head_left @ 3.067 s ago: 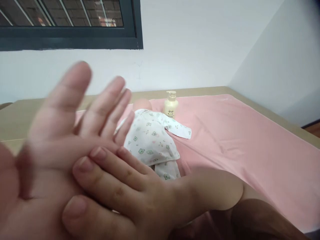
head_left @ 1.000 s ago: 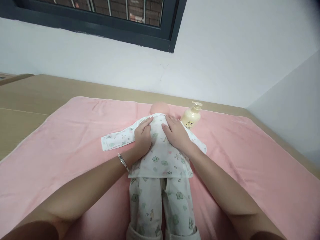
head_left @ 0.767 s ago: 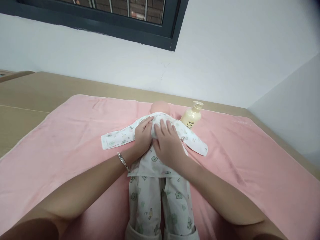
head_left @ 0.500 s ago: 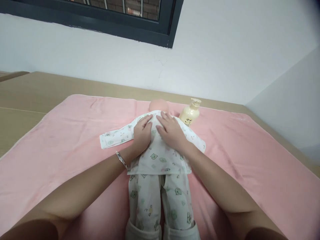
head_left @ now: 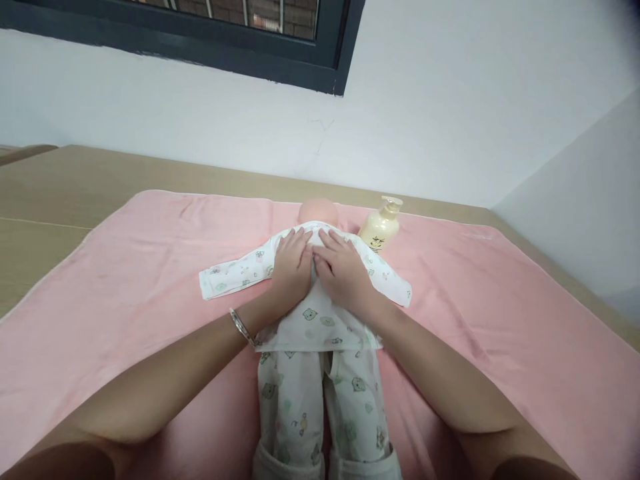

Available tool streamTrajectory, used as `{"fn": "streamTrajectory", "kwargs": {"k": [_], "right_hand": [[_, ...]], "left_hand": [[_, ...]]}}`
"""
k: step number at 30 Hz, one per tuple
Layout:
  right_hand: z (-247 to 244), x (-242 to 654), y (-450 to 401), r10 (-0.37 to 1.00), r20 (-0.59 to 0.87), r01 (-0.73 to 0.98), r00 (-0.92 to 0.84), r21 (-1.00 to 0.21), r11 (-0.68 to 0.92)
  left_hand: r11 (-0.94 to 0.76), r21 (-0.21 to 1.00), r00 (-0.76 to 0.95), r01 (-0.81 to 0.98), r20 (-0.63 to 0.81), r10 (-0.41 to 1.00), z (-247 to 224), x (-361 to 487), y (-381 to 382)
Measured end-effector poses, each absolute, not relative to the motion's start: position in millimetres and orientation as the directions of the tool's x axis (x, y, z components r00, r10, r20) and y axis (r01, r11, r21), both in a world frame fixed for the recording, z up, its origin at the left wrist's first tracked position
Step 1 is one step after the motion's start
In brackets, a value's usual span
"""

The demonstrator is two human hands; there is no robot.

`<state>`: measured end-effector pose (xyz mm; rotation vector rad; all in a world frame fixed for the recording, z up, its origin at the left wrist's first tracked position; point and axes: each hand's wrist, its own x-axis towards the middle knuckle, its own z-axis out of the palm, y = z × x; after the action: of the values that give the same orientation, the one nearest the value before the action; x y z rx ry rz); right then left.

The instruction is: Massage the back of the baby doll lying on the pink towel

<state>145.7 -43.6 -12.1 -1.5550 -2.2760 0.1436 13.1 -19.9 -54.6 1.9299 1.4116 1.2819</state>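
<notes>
A baby doll lies along the middle, its bare rounded head [head_left: 319, 211] at the far end and its legs toward me. It wears a white long-sleeved top [head_left: 320, 330] with small green animal prints and matching trousers [head_left: 295, 407] with turned-up cuffs. My left hand [head_left: 293, 267] rests flat on the upper left of the top, fingers stretched toward the neckline. On the upper right lies my right hand [head_left: 343, 270], also flat, its fingers slightly spread. The thumbs nearly meet over the doll's middle. Both hands hold nothing.
A pale yellow pump bottle [head_left: 381, 225] stands just right of the doll's head. Under everything spreads a pink blanket [head_left: 165, 253] on a wooden table [head_left: 100, 170]. Behind it rises a white wall [head_left: 425, 107] with a dark window frame [head_left: 337, 60].
Both hands have slid a little on the top: the left hand turned its fingers more toward the neckline and moved inward, closer to the right. The doll and bottle stay in place.
</notes>
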Motion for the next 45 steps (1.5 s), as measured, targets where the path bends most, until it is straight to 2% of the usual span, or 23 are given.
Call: {"fn": "streamTrajectory", "kwargs": {"k": [2, 5, 7, 9, 12, 17, 21, 25, 28, 30, 33, 36, 38, 41, 43, 45], "right_hand": [[-11.7, 152.3, -29.0, 0.936, 0.244, 0.895, -0.255, -0.306, 0.324], [-12.2, 148.5, -34.0, 0.938, 0.261, 0.926, -0.227, -0.242, 0.291], [-13.4, 139.3, -52.1, 0.921, 0.289, 0.93, -0.259, -0.184, 0.319], [-14.4, 130.0, -71.4, 0.882, 0.308, 0.898, -0.358, -0.147, 0.415], [-14.3, 124.7, -83.3, 0.859, 0.292, 0.857, -0.42, -0.184, 0.482], [-13.2, 143.3, -48.9, 0.914, 0.26, 0.873, -0.31, -0.304, 0.382], [-15.2, 158.7, -19.1, 0.958, 0.238, 0.903, -0.162, -0.356, 0.241], [-17.4, 150.9, -36.5, 0.952, 0.27, 0.942, -0.145, -0.257, 0.217], [-16.1, 139.5, -66.0, 0.911, 0.339, 0.944, -0.236, -0.144, 0.298], [-12.9, 137.7, -74.0, 0.894, 0.337, 0.927, -0.296, -0.124, 0.353], [-7.5, 146.9, -57.1, 0.927, 0.235, 0.915, -0.293, -0.214, 0.343], [-6.4, 159.5, -27.5, 0.967, 0.141, 0.918, -0.211, -0.311, 0.245], [-8.5, 162.3, -18.6, 0.972, 0.132, 0.921, -0.195, -0.317, 0.227], [-12.7, 156.7, -29.6, 0.962, 0.167, 0.93, -0.217, -0.264, 0.256], [-14.2, 150.8, -43.9, 0.947, 0.215, 0.933, -0.241, -0.217, 0.287], [-13.8, 148.0, -52.4, 0.928, 0.259, 0.93, -0.267, -0.186, 0.319]], "left_hand": [[-0.41, 0.732, 0.085, 0.544, 0.438, 0.895, -54.5, 15.0, -22.5], [-0.397, 0.779, 0.08, 0.485, 0.412, 0.908, -52.0, 14.0, -19.0], [-0.356, 0.831, 0.052, 0.427, 0.37, 0.928, -48.4, 11.4, -13.3], [-0.325, 0.858, 0.036, 0.398, 0.34, 0.94, -44.1, 9.0, -9.5], [-0.321, 0.863, 0.011, 0.39, 0.345, 0.939, -39.4, 9.1, -13.8], [-0.429, 0.753, 0.089, 0.5, 0.448, 0.89, -40.3, 18.0, -38.6], [-0.413, 0.719, 0.127, 0.559, 0.418, 0.899, -44.9, 19.8, -40.3], [-0.342, 0.739, 0.093, 0.581, 0.357, 0.929, -46.8, 8.0, -14.5], [-0.283, 0.712, 0.101, 0.643, 0.287, 0.952, -44.0, -0.2, 1.5], [-0.273, 0.653, 0.12, 0.707, 0.269, 0.956, -41.1, -0.2, 0.7], [-0.327, 0.506, 0.181, 0.798, 0.316, 0.931, -37.3, 6.6, -15.5], [-0.379, 0.405, 0.245, 0.832, 0.346, 0.906, -33.0, 12.1, -29.9], [-0.352, 0.407, 0.247, 0.843, 0.288, 0.925, -28.8, 10.9, -28.6], [-0.275, 0.469, 0.218, 0.839, 0.172, 0.961, -22.7, 2.6, -13.1], [-0.288, 0.509, 0.24, 0.811, 0.16, 0.957, -21.2, -2.6, -3.3], [-0.338, 0.484, 0.273, 0.807, 0.202, 0.941, -23.3, -3.5, -1.7]]}}
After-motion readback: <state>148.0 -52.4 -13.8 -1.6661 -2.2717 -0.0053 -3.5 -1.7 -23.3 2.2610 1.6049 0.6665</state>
